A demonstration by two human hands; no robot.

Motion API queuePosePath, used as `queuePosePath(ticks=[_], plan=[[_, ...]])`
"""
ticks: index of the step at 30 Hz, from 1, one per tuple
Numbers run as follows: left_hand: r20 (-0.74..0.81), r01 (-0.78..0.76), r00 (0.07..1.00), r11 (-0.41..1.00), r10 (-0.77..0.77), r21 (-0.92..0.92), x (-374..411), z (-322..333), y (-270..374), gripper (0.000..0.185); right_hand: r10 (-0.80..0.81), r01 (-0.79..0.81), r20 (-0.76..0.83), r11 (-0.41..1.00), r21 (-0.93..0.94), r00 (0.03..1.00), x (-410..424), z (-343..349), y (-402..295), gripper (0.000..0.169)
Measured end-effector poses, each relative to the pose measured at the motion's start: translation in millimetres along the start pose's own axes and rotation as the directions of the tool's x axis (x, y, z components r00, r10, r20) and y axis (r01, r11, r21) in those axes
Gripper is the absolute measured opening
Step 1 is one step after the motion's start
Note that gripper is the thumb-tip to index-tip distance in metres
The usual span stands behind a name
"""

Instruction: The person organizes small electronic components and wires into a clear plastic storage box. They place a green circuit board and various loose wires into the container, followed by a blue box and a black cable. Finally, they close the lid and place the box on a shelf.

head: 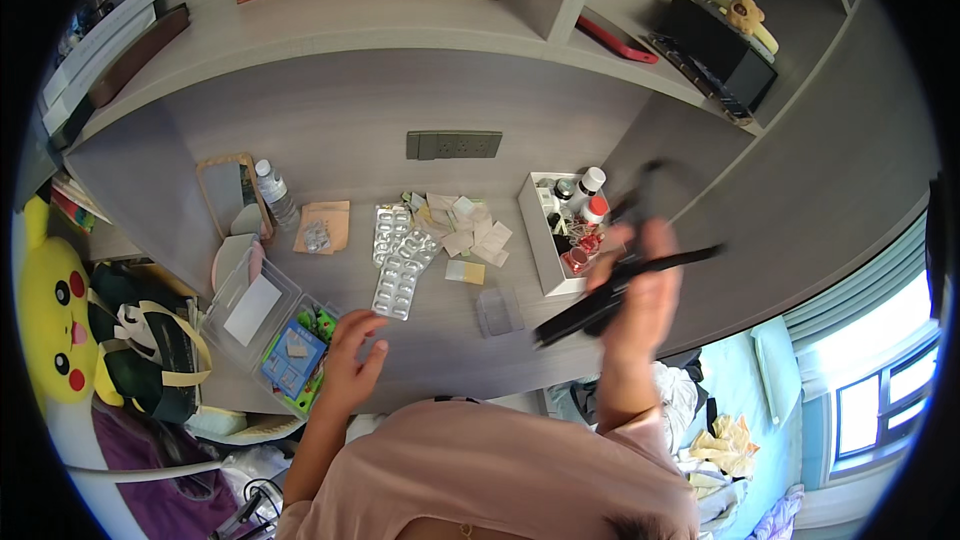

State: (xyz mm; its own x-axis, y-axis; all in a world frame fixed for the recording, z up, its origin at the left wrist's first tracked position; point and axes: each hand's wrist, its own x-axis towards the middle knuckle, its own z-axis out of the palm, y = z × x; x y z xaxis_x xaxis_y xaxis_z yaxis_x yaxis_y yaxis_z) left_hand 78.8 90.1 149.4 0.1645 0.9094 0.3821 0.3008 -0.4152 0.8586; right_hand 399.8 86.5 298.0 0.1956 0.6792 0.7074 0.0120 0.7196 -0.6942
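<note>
My right hand (645, 307), blurred, is raised over the desk's right side and grips a black object with thin protruding parts (585, 311); blur hides what exactly it is. Behind it stands a white box (541, 251) of small bottles and jars. My left hand (354, 356) holds nothing, its fingers apart, just below the silver blister packs (397, 285). To its left lies an open clear plastic case (225, 307) with a blue packet (292, 356) in it. A small clear plastic tray (500, 313) sits between my hands.
Paper packets (472, 229) lie in a loose pile beyond the blister packs. A water bottle (276, 193), a framed mirror (229, 191) and a brown paper envelope (330, 217) are at the back left. A shelf (337, 41) overhangs the desk. A yellow plush toy (60, 315) leans at the far left.
</note>
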Motion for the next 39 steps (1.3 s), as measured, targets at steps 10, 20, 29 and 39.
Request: queuePosePath(ticks=[10,20,29,39], plan=[[-0.119,0.092,0.989,0.996,-0.092,-0.006,-39.9,-28.9,-19.6,0.029,-0.314,0.377,0.208,0.779,-0.501,0.926,299.3,3.6,-61.9,0.030],[-0.224,0.176,0.961,0.983,-0.163,0.042,-71.3,-43.8,-23.3,0.026,0.117,0.254,0.346,0.474,-0.843,0.931,417.6,-7.6,59.8,0.046],[-0.290,0.234,0.931,0.972,-0.221,0.010,-89.2,-46.6,-29.0,0.026,0.380,0.216,0.275,0.191,-0.958,0.883,448.1,-29.7,87.7,0.068],[-0.196,0.199,0.964,0.977,-0.181,0.077,-73.2,-49.5,-36.0,0.028,0.305,0.330,0.321,0.024,-0.944,0.897,407.1,-7.0,46.5,0.037]])
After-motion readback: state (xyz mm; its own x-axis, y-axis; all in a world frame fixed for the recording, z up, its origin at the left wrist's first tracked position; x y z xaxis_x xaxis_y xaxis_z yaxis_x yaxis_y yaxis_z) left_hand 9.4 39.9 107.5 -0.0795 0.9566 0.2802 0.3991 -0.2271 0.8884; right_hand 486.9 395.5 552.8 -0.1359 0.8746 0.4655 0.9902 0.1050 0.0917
